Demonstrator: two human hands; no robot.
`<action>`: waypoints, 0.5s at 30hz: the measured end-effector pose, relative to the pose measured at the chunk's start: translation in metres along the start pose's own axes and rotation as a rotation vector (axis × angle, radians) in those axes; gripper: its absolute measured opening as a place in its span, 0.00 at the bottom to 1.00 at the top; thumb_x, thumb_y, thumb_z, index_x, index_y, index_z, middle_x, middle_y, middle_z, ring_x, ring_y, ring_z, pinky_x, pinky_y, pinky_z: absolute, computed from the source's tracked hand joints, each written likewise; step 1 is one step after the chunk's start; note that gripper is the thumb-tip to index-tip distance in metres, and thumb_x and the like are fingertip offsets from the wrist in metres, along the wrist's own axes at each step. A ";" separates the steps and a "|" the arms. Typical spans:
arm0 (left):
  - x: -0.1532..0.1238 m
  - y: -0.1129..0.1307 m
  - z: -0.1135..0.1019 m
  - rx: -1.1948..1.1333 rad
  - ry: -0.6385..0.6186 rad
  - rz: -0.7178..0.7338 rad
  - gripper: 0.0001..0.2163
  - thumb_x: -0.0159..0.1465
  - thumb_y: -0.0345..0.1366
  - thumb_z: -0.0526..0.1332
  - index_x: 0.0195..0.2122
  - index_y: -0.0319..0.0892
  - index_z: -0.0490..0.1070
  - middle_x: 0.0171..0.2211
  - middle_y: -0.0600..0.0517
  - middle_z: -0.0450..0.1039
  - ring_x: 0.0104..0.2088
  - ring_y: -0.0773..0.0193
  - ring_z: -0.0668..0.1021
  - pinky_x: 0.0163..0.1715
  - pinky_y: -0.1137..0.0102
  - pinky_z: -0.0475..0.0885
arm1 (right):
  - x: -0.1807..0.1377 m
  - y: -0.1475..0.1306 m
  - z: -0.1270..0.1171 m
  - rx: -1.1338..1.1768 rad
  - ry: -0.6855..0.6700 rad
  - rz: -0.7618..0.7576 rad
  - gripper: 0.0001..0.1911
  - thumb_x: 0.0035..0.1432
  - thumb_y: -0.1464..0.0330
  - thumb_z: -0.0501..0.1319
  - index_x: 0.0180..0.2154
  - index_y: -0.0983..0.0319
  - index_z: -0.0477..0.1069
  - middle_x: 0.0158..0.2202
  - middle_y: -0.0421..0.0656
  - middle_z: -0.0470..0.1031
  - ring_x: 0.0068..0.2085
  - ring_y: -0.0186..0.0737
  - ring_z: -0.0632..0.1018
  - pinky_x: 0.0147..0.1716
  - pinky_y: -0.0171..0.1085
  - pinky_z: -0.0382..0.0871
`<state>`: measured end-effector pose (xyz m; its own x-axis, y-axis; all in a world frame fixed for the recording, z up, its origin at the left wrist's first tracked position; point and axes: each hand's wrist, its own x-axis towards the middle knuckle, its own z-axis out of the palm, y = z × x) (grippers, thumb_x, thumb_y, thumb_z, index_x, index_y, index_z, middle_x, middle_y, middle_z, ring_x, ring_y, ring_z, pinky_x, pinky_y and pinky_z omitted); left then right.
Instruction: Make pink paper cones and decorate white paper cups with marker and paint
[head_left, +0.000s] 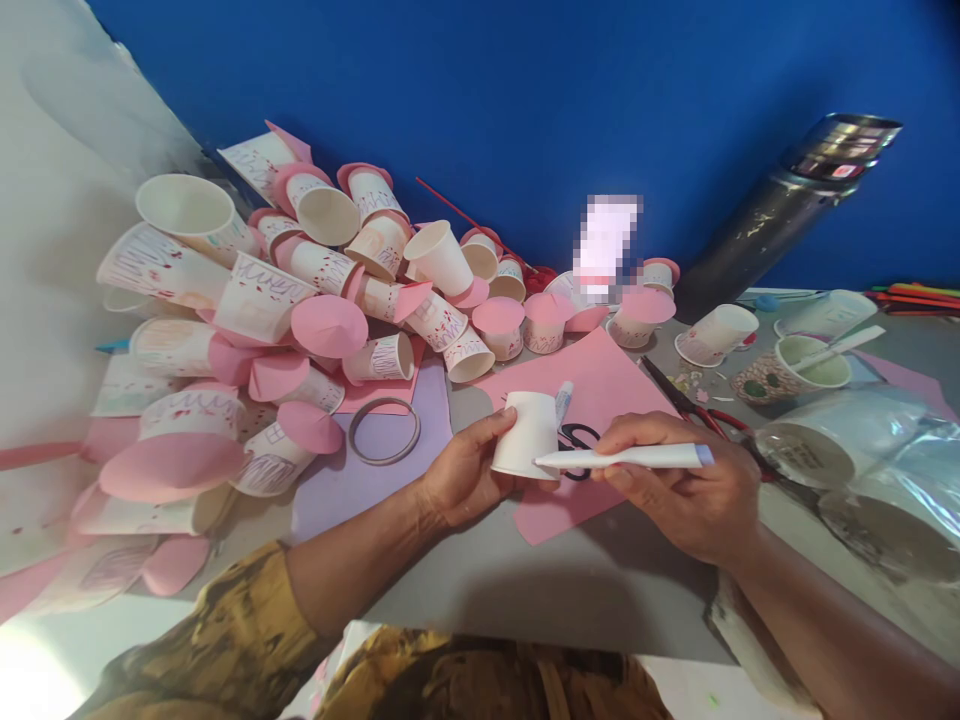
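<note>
My left hand (461,470) is closed round a small white paper cup (525,432), held upside down just above the grey table (570,580). My right hand (686,490) grips a white marker pen (626,457) with a bluish end, lying sideways with its tip touching the cup's lower rim. Under both hands lies a sheet of pink paper (600,385). A second marker (563,402) and black-handled scissors (577,437) rest on that sheet just behind the cup.
A big heap of decorated paper cups with pink paper lids (300,300) fills the left and back. A metal ring (384,430) lies on lilac paper. Red-handled scissors (694,405), a steel flask (787,205), bowls, plastic bags (862,450) and coloured pens (915,295) crowd the right.
</note>
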<state>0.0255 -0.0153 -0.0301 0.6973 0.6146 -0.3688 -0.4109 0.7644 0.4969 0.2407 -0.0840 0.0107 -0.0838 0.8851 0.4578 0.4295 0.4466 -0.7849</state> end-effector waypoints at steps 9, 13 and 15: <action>0.002 -0.002 -0.003 0.066 -0.140 0.044 0.20 0.70 0.44 0.62 0.54 0.32 0.75 0.39 0.39 0.83 0.40 0.48 0.85 0.43 0.59 0.79 | 0.000 -0.001 -0.001 -0.123 0.086 0.107 0.11 0.63 0.55 0.68 0.38 0.55 0.82 0.26 0.43 0.82 0.24 0.41 0.81 0.20 0.36 0.70; 0.002 -0.003 -0.002 0.053 -0.073 0.053 0.20 0.69 0.42 0.63 0.55 0.32 0.75 0.40 0.39 0.83 0.40 0.49 0.85 0.46 0.57 0.79 | 0.001 0.000 -0.001 -0.073 0.056 0.040 0.05 0.64 0.62 0.68 0.38 0.55 0.81 0.28 0.41 0.83 0.25 0.39 0.81 0.22 0.34 0.71; 0.002 -0.003 -0.002 0.030 0.009 0.049 0.18 0.70 0.40 0.62 0.56 0.33 0.74 0.42 0.40 0.83 0.41 0.50 0.84 0.45 0.57 0.80 | 0.002 -0.001 -0.002 -0.040 0.026 -0.013 0.02 0.63 0.66 0.68 0.38 0.56 0.81 0.30 0.40 0.83 0.24 0.36 0.80 0.23 0.33 0.71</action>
<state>0.0266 -0.0161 -0.0338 0.6716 0.6529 -0.3501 -0.4265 0.7271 0.5379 0.2417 -0.0831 0.0126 -0.0663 0.8752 0.4793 0.4642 0.4522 -0.7616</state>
